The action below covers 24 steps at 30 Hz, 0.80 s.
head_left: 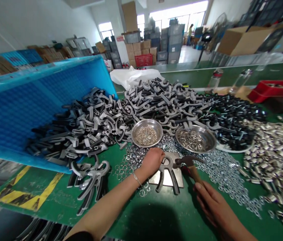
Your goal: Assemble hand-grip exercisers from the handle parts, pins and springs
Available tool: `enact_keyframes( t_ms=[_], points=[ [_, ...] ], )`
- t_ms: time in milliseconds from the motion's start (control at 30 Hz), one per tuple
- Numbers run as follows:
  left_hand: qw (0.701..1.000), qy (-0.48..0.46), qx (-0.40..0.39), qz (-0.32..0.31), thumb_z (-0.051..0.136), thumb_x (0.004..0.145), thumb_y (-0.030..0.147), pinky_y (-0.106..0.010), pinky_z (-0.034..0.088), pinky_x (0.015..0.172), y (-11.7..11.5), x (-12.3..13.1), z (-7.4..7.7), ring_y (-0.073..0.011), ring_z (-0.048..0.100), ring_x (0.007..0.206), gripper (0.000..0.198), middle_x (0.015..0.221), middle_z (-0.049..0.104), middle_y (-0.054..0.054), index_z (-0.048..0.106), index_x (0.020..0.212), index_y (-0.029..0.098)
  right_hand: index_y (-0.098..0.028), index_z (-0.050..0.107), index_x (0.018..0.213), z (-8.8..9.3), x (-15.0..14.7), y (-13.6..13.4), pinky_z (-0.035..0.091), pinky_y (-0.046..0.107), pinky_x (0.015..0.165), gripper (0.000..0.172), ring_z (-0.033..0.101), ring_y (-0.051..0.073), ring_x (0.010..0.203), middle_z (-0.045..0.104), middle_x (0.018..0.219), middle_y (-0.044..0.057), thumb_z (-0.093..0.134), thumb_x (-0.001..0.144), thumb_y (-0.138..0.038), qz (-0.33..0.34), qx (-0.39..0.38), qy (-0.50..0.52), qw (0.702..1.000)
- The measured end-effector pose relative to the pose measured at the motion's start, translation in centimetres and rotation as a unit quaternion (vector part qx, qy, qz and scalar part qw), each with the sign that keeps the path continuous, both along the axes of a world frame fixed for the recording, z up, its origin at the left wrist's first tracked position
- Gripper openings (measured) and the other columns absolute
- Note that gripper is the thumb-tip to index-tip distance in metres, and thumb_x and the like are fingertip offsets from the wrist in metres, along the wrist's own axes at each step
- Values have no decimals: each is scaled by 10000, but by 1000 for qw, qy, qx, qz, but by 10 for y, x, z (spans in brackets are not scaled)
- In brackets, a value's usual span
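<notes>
A grey and black hand grip exerciser (167, 172) lies on a metal plate (180, 180) on the bench, its handles spread toward me. My left hand (152, 161) is closed, its fingertips at the exerciser's upper left end, partly hiding what they pinch. In my right hand (210, 201) is the wooden handle of a hammer (189, 163); its head is low, just right of the exerciser. Steel bowls with small rings (146, 134) and metal pins (191, 140) stand behind the plate. Several exercisers (92, 180) lie left of my left arm.
A blue crate (43, 87) on its side spills grey handles at left. More grey handles (156, 100) are heaped behind the bowls. Nuts (224, 174), black-headed bolts (234, 113) and metal cylinders (274, 150) spread at right. A red bin (274, 90) stands farther back.
</notes>
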<state>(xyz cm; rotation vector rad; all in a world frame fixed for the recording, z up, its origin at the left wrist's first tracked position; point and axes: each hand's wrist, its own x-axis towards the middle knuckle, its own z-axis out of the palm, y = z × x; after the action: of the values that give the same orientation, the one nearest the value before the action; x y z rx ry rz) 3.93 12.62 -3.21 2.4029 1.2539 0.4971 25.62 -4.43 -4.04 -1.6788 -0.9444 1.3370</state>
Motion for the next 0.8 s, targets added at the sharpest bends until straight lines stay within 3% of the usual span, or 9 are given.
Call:
enact_keyframes(
  t_ms=[67,200,267,433,567,633,733,800],
  points=[
    [993,70,76,-64,520,936,148,-403,438,907,1,0,2,-257,599,930,145,918,666,-119,654,890,118,-216,599,903,4,0,-2,430,224,539,430,485,133,623,531,743,-18,551,880,-642,25,-14,8,1000],
    [938,187,214,-197,486,939,113,-420,432,891,7,1,4,-266,574,919,141,935,643,-131,626,931,98,-220,555,855,17,1,-4,399,235,514,463,467,138,590,475,663,-37,476,901,-674,73,-28,-32,996],
    [942,186,202,-190,472,957,141,-414,434,891,7,-1,4,-262,570,924,154,937,640,-127,621,942,104,-226,541,857,23,4,-2,401,249,518,457,480,143,568,492,635,-39,419,931,-660,104,-33,-54,993],
    [991,67,107,-46,461,990,281,-427,401,998,-17,-18,9,-269,534,1107,291,1153,613,-141,542,1213,113,-241,561,848,58,16,18,448,293,599,412,574,189,615,577,635,-14,377,967,-590,186,20,-186,965],
    [993,73,61,-65,501,947,224,-439,366,1029,-39,-35,18,-273,516,1129,250,1159,606,-125,569,1177,153,-252,557,950,93,13,46,453,315,651,385,624,224,702,665,752,35,333,984,-563,185,115,-303,928],
    [988,115,58,-86,542,929,241,-440,381,987,-41,-37,21,-287,522,1085,188,1081,625,-120,611,1081,155,-240,542,983,96,6,61,447,318,653,373,638,234,713,684,786,59,306,1000,-528,197,129,-348,908],
    [979,163,71,-99,527,941,233,-433,390,940,-38,-34,20,-292,529,1034,139,1000,645,-115,636,980,157,-217,555,948,85,-4,82,441,317,649,330,651,239,701,695,789,79,346,997,-468,284,86,-401,867],
    [976,175,82,-97,520,941,210,-431,389,929,-35,-32,17,-293,531,1019,133,987,649,-118,638,947,152,-217,555,897,77,-6,92,441,307,655,345,658,232,727,699,809,77,345,999,-471,324,72,-394,857]
  ],
)
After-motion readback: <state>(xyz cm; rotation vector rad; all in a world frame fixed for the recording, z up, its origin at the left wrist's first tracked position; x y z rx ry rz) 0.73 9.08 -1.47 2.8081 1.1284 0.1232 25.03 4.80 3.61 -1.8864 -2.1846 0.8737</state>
